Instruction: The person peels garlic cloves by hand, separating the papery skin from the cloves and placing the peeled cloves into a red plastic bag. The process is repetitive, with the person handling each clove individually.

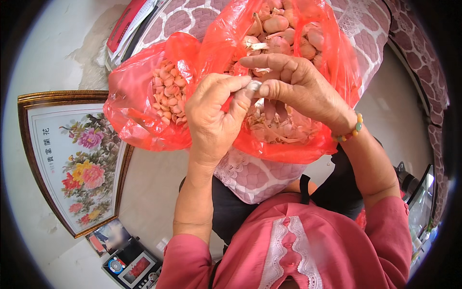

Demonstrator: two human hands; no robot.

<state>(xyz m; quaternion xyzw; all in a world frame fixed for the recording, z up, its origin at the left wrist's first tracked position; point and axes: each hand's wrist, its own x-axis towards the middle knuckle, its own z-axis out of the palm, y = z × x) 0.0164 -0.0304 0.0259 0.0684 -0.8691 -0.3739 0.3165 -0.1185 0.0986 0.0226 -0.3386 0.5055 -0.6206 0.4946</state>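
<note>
Between the thumb and forefinger of my left hand point(216, 112) is a small pale, shiny piece that looks like a garlic clove point(254, 85). The thumb of my right hand point(301, 85) comes right up to it, and its forefinger stretches away above. Both hands are over red translucent plastic bags. The left bag point(126, 86) holds many loose garlic cloves point(169, 95). In the larger red bag point(344, 65), garlic bulbs point(276, 24) lie towards the far side. Papery garlic skins and dry stalks point(281, 132) are nearer me, partly hidden beneath my right hand.
The bags rest on a quilted purple-and-white cover point(265, 180) reaching my lap. A framed flower picture point(86, 162) bearing writing stands at left. Below it is a black device point(135, 269). A red folder with papers point(128, 29) lies at upper left. A padded seat point(415, 54) is at right.
</note>
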